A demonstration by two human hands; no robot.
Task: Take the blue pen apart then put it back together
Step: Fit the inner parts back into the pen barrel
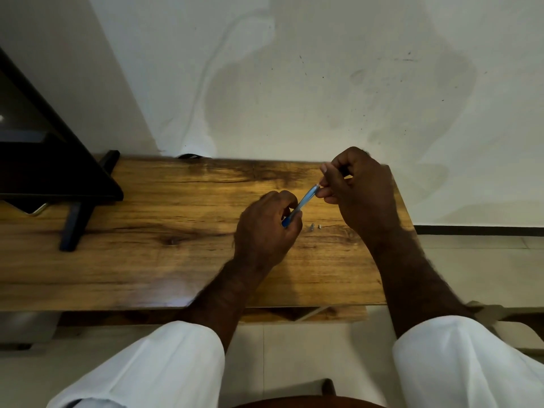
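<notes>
The blue pen (304,200) is held slanted above the wooden table (164,231), its translucent barrel running up and to the right. My left hand (265,231) grips its lower, darker blue end. My right hand (357,189) pinches the upper end of the barrel between thumb and fingers; what lies inside those fingers is hidden. Two tiny pale pen parts (315,227) lie on the table just right of my left hand.
A black stand with slanted legs (73,201) occupies the table's left end, with a flat device (35,209) under it. A white wall rises behind the table. The table's right edge (403,207) is close to my right hand.
</notes>
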